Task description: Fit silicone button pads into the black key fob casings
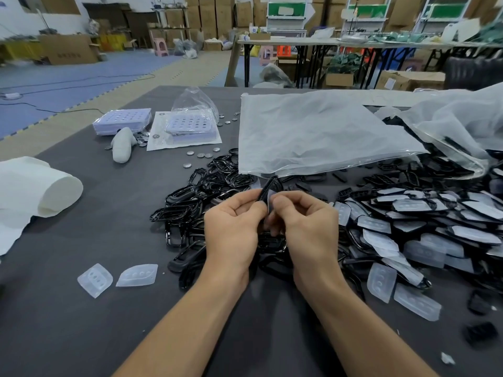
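My left hand (234,227) and my right hand (304,224) meet above the table's middle. Between them stands a black key fob casing (269,187), held on edge, with a translucent silicone pad (270,200) pressed against it. My left fingers curl round the casing. My right thumb and fingers pinch the pad at the casing. A heap of empty black casings (190,200) lies behind and under my hands. To the right is a pile of casings with pads fitted (424,221). Two loose pads (95,280) (137,275) lie at the front left.
A large clear plastic bag (313,131) lies beyond the casings, another bag (457,123) at the far right. Purple trays (122,121) and scattered coin cells (201,155) sit at the back left. White cloth (32,186) lies at the left edge of the grey table (81,336).
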A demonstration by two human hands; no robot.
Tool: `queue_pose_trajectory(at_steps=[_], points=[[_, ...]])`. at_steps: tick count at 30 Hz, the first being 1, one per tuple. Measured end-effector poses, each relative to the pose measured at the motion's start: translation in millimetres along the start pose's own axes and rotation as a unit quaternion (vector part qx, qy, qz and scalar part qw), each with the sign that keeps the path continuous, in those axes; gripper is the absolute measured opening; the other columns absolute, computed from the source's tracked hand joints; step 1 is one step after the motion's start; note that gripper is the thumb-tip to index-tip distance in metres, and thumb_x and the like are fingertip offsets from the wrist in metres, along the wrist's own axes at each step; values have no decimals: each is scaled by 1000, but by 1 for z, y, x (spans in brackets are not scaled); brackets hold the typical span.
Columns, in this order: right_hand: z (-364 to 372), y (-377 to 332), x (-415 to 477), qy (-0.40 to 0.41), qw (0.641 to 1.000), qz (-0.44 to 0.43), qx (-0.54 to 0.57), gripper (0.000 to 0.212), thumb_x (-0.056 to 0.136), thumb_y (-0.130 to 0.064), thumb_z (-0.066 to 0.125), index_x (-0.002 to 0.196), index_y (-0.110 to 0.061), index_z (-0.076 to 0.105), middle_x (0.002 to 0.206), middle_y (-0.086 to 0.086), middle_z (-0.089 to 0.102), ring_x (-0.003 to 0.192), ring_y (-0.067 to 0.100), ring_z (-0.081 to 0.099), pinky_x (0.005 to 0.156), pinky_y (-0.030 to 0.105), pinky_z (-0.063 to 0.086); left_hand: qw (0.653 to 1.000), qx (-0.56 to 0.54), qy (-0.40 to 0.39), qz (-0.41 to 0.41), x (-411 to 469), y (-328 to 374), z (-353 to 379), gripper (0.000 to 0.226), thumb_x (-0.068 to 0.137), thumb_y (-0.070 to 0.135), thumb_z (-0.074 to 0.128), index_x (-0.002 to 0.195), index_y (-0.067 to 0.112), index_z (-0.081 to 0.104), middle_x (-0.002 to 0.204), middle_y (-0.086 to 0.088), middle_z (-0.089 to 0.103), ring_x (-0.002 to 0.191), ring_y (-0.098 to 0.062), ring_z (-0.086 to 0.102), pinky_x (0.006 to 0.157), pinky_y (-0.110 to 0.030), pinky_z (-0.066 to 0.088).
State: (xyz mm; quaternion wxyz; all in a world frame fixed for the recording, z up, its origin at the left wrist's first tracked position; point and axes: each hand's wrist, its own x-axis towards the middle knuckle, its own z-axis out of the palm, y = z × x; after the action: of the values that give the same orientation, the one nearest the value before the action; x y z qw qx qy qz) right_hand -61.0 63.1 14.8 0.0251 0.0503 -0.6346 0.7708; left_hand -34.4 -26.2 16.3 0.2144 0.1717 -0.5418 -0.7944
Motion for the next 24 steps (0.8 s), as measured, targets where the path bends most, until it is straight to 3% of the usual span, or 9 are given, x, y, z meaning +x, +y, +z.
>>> queue_pose_trajectory(at_steps=[2, 6, 8, 12, 15, 18, 21, 24], points=[[0, 0, -1, 17, 998, -24, -56, 13, 86, -7, 73, 78, -17, 72, 59, 3, 70, 52, 22, 66, 54, 32, 54, 999, -41, -9, -35, 0, 0, 2, 20, 90, -11, 65, 103, 1, 75, 80, -11, 78, 59, -14, 68, 57, -21, 57], [-7, -2, 3, 90, 966, -84, -227, 29, 73, -35, 85, 85, -35, 59, 56, -10, 60, 48, 5, 55, 51, 16, 43, 992, -105, 5, -66, 2, 1, 3, 20, 90, -14, 64, 101, 1, 71, 78, -9, 78, 60, -14, 73, 56, -19, 57], [-10, -5, 6, 80, 956, -88, -268, 23, 73, -41, 85, 81, -35, 64, 60, -12, 64, 54, 3, 58, 53, 15, 43, 992, -106, 0, -65, 4, 0, 3, 21, 90, -14, 63, 103, 0, 71, 81, -11, 79, 65, -15, 74, 58, -21, 58], [-14, -7, 12, 67, 967, -88, -229, 19, 78, -26, 85, 65, -24, 71, 58, -14, 67, 50, 0, 56, 52, 13, 42, 997, -59, -10, -39, 5, -1, 1, 22, 92, -12, 62, 100, 3, 76, 88, -8, 81, 75, -15, 76, 64, -22, 60], [-18, -11, 19, 27, 999, -1, -37, 21, 80, -11, 85, 63, -17, 73, 56, -3, 63, 46, 8, 49, 49, 20, 42, 999, -43, 1, -32, 7, -3, -1, 22, 94, -9, 63, 103, 4, 77, 92, -8, 81, 78, -17, 76, 70, -24, 63], [-14, -11, 18, -49, 989, 93, 101, 26, 85, -6, 78, 61, -15, 75, 60, 4, 65, 45, 10, 54, 44, 18, 41, 998, -42, 1, -37, 8, -5, -1, 18, 93, -6, 66, 106, 2, 75, 89, -10, 81, 74, -20, 74, 71, -27, 64], [-11, -9, 16, -73, 989, 113, 57, 28, 88, -7, 76, 61, -16, 77, 61, 6, 67, 44, 13, 57, 44, 19, 43, 999, -36, -19, -29, 6, -7, 0, 15, 90, 1, 75, 105, 1, 76, 76, -8, 76, 56, -13, 65, 60, -23, 60], [-10, -7, 15, -23, 996, 69, -43, 16, 81, -15, 81, 66, -15, 78, 60, 8, 71, 48, 22, 65, 51, 27, 50, 999, -33, -31, -24, 4, -7, 1, 11, 88, 8, 78, 98, 7, 79, 81, -11, 79, 63, -13, 70, 62, -23, 60]])
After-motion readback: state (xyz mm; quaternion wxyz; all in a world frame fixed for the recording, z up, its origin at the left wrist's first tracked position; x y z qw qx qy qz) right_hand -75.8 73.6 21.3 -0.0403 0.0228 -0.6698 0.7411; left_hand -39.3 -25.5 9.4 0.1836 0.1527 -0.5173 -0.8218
